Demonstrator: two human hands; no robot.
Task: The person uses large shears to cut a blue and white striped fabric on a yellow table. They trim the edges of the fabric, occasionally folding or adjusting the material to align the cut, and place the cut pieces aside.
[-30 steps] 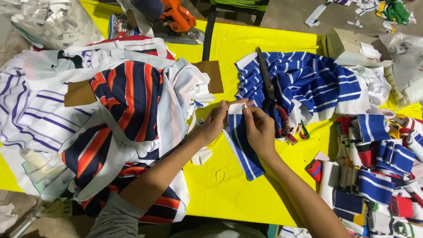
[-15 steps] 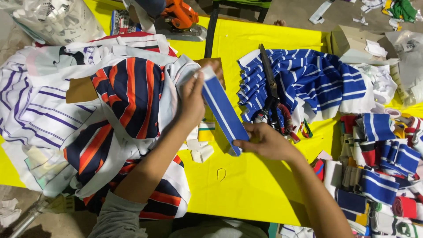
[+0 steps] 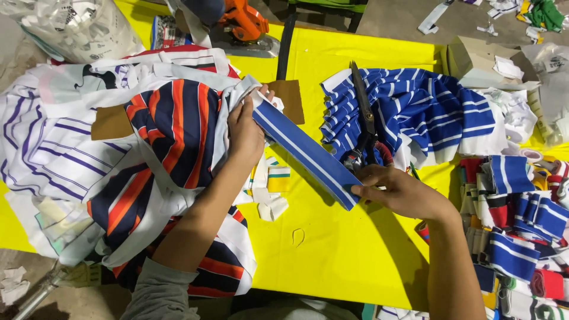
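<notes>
The left hand point(image 3: 246, 133) and right hand point(image 3: 398, 192) each pinch an end of a blue white-striped ribbed band point(image 3: 305, 153), stretched taut from ten o'clock to four o'clock above the yellow table point(image 3: 332, 249).

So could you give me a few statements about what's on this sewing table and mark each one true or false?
1. Both hands hold one blue strip with white stripes stretched between them. True: the left hand grips its upper end, the right hand its lower end.
2. The table is red. False: it is yellow.
3. A pair of scissors lies on the pile of blue striped fabric. True.
4. The right hand is holding the scissors. False: they lie untouched above that hand.
5. A navy and orange striped garment lies beside the left hand. True.
</notes>
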